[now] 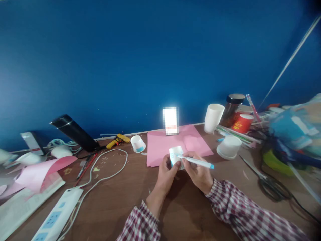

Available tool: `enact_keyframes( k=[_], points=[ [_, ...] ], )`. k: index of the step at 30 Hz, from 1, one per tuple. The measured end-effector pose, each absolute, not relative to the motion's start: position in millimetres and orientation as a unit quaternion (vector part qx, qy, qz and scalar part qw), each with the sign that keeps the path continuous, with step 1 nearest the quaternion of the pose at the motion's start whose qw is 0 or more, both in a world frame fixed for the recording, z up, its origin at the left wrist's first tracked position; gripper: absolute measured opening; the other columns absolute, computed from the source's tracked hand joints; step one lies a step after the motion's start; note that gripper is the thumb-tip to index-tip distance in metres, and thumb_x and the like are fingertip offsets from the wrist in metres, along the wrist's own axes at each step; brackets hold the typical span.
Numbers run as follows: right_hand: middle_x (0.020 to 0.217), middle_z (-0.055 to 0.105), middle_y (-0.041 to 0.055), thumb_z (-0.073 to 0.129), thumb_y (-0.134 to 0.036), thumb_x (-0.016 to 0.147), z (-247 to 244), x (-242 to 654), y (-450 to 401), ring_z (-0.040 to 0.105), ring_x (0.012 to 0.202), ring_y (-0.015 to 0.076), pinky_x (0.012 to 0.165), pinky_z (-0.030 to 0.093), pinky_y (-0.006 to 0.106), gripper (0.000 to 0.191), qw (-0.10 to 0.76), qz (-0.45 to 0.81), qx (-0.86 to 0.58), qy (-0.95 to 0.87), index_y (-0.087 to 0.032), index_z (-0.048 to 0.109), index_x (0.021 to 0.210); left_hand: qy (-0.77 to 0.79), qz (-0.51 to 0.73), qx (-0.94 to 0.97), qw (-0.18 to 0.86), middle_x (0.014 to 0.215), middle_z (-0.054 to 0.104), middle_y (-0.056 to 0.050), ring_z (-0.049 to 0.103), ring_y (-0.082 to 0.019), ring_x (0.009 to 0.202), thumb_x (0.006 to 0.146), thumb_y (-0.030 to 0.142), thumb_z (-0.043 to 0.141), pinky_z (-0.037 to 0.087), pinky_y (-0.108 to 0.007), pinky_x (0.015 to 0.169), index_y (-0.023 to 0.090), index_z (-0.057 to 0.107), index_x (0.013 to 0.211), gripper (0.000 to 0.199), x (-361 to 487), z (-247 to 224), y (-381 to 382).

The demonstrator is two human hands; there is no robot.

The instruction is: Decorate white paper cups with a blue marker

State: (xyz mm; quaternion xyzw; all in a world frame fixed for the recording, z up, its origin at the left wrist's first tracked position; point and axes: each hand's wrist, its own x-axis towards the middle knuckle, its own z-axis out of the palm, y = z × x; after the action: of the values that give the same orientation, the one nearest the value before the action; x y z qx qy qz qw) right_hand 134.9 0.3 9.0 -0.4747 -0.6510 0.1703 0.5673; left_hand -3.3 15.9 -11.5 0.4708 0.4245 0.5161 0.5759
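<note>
My left hand is closed around a small white paper piece with light blue marks on it; whether it is flat or part of a cup I cannot tell. In a writing grip, my right hand holds a white marker with a blue end pointing right. Its tip meets, or nearly meets, the marked face of the piece. Both hands are just in front of pink paper sheets lying by the wall. Left of the sheets is a white paper cup with a blue patch.
Scissors and an upturned white cup lie to the right, with stacked white cups and a red cup behind. At left are a power strip, its looping cable, a yellow glue gun and a black cylinder.
</note>
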Motion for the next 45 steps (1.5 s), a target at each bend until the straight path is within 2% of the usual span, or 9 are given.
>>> enact_keyframes(
  k=[16, 26, 45],
  points=[
    [0.084, 0.069, 0.0044, 0.056, -0.027, 0.093, 6.9, 135.5, 0.2, 0.066, 0.073, 0.0168, 0.069, 0.056, 0.027, 0.009, 0.558, 0.166, -0.479, -0.658, -0.020, 0.062, 0.092, 0.434, 0.509, 0.497, 0.553, 0.108, 0.070, -0.010, 0.064, -0.024, 0.101, 0.077, 0.041, 0.073, 0.049, -0.036, 0.091, 0.016, 0.060, 0.110, 0.043, -3.1, -11.2, 17.1],
    [0.081, 0.068, 0.0034, 0.056, -0.026, 0.092, 8.7, 135.6, -0.8, 0.066, 0.071, 0.0166, 0.067, 0.054, 0.027, 0.008, 0.552, 0.148, -0.478, -0.667, -0.020, 0.060, 0.090, 0.449, 0.506, 0.483, 0.556, 0.105, 0.071, -0.009, 0.065, -0.023, 0.097, 0.077, 0.041, 0.074, 0.050, -0.034, 0.087, 0.016, 0.061, 0.109, 0.043, -2.8, -11.1, 16.9],
    [0.076, 0.064, 0.0029, 0.055, -0.028, 0.092, 6.9, 137.0, -0.5, 0.062, 0.065, 0.0153, 0.056, 0.050, 0.024, 0.011, 0.549, 0.164, -0.484, -0.662, -0.019, 0.058, 0.086, 0.456, 0.514, 0.467, 0.557, 0.102, 0.070, -0.011, 0.064, -0.024, 0.096, 0.074, 0.043, 0.074, 0.050, -0.035, 0.085, 0.014, 0.063, 0.108, 0.046, -2.8, -9.0, 16.1]
  ],
)
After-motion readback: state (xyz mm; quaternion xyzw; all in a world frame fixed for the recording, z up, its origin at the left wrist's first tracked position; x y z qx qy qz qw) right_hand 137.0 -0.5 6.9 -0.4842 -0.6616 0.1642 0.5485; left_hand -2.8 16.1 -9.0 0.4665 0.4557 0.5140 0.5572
